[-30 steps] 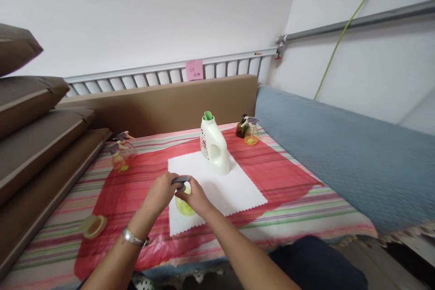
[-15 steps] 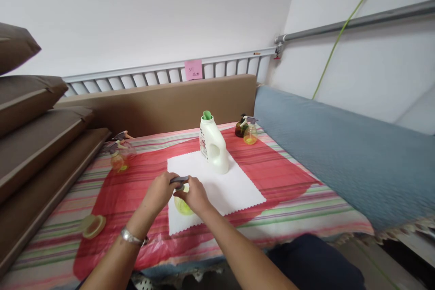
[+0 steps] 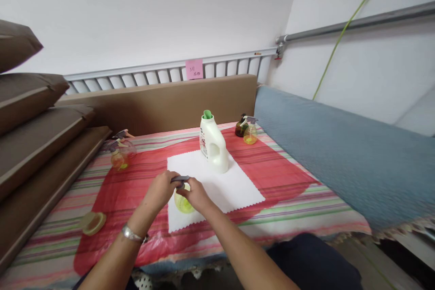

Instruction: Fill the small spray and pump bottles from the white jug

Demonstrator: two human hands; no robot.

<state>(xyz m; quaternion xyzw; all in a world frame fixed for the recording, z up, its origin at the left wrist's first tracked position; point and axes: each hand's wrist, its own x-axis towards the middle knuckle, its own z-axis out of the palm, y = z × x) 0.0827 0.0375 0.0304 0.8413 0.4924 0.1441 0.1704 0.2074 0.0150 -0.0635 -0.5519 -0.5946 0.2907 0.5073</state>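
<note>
A small clear spray bottle [image 3: 184,205] with yellow-green liquid stands near the front left of the white scalloped cloth [image 3: 231,192]. Its grey spray head [image 3: 180,178] sits at the neck, between both hands. My left hand [image 3: 164,186] has its fingers closed on the left end of that head. From the right, my right hand [image 3: 196,193] pinches around the head and collar, hiding part of the neck. Behind them, a white handled jug [image 3: 214,145] with a green piece in its mouth stands upright on the cloth.
Several spray bottles stand at the left [image 3: 119,159] and far right [image 3: 250,133]. A pale tape roll [image 3: 93,223] lies on the front left of the red striped sheet [image 3: 136,186]. Brown boxes [image 3: 41,131] are stacked at left; a blue-covered ledge [image 3: 326,140] runs along the right.
Both hands stay at the spray head with almost no movement. The view has shifted only slightly.
</note>
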